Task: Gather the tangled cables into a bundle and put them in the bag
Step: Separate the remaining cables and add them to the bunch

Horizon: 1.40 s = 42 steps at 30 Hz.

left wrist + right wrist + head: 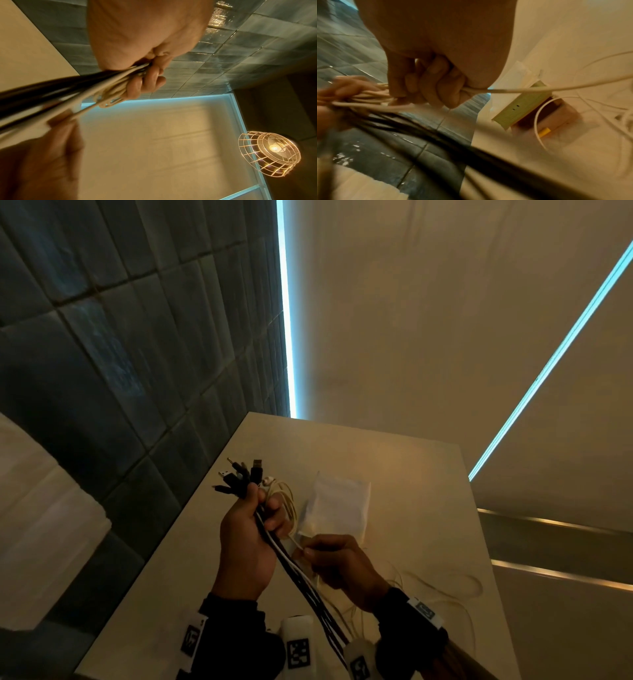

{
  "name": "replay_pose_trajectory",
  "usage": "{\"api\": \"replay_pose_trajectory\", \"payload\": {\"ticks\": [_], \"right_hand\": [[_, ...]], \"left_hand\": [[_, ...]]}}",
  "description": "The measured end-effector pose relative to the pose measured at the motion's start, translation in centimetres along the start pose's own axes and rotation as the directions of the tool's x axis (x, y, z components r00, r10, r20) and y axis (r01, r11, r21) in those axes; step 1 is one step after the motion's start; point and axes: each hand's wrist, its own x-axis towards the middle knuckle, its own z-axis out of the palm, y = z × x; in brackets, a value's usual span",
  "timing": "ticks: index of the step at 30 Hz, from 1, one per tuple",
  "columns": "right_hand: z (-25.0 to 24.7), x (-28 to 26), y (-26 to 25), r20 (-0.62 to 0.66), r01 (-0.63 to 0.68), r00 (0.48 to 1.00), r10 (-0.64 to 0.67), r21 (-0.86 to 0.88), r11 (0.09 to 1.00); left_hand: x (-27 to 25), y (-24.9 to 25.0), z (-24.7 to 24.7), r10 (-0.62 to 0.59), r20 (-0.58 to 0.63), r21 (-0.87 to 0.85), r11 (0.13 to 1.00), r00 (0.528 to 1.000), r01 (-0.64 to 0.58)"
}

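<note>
My left hand grips a bundle of black and white cables above the table, with several black plugs fanning out past the fist. White loops hang at its fingers. In the left wrist view the fingers curl round the same cables. Just right of it, my right hand pinches a thin white cable that trails off over the table. The white bag lies flat on the table beyond both hands.
The pale table ends at a tiled wall on the left and drops off on the right. Loose white cable loops lie on it near my right wrist. A green box shows in the right wrist view.
</note>
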Motion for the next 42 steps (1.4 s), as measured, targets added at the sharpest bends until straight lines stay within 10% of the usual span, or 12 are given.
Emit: {"api": "replay_pose_trajectory", "payload": {"ticks": [9, 18, 23, 28, 42], "right_hand": [[-1.8, 0.0, 4.2, -0.036, 0.011, 0.999, -0.026, -0.366, 0.931], [-4.9, 1.3, 6.8, -0.271, -0.289, 0.951, 0.150, -0.605, 0.742], [-2.1, 1.4, -1.5, -0.330, -0.034, 0.943, -0.035, -0.201, 0.979], [1.4, 1.6, -5.5, -0.120, 0.245, 0.954, -0.275, -0.219, 0.944], [-1.4, -0.5, 1.7, -0.058, 0.021, 0.998, -0.037, -0.253, 0.967]], "left_hand": [[0.0, 0.6, -0.3, 0.049, -0.023, 0.081, 0.996, 0.999, -0.047], [0.5, 0.9, -1.3, 0.040, -0.102, 0.185, 0.983, 0.994, -0.020], [1.1, 0.1, -1.3, 0.029, -0.176, 0.298, 0.954, 0.984, 0.025], [1.0, -1.2, -0.8, 0.003, -0.253, 0.398, 0.912, 0.968, 0.101], [0.6, 0.3, -0.6, -0.040, -0.053, 0.037, 0.998, 0.998, 0.042]]}}
